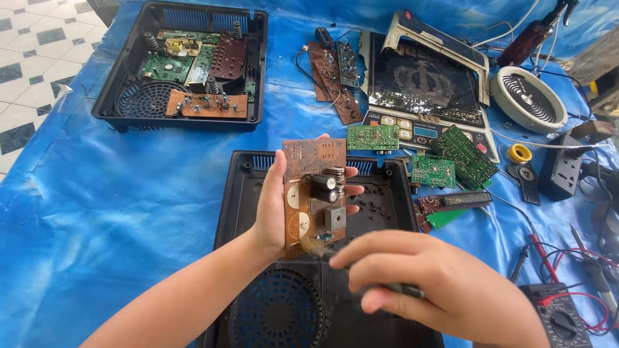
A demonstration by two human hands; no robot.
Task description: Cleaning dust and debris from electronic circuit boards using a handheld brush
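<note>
Head view: the left hand (271, 216) grips a brown circuit board (314, 193) upright, fingers closed around its edges, above an open black casing (242, 193) on the blue-covered table (97, 206). The right hand (438, 283) has its fingers closed on a small brush (322, 248), bristles touching the board's near end. Green boards (451, 158) lie to the right.

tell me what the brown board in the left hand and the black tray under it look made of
The brown circuit board looks like matte phenolic or paper laminate, judging by its flat tan-brown face. The black housing looks like moulded plastic: dull finish, moulded vent grille and screw posts. Neither can be confirmed by sight alone.
</note>
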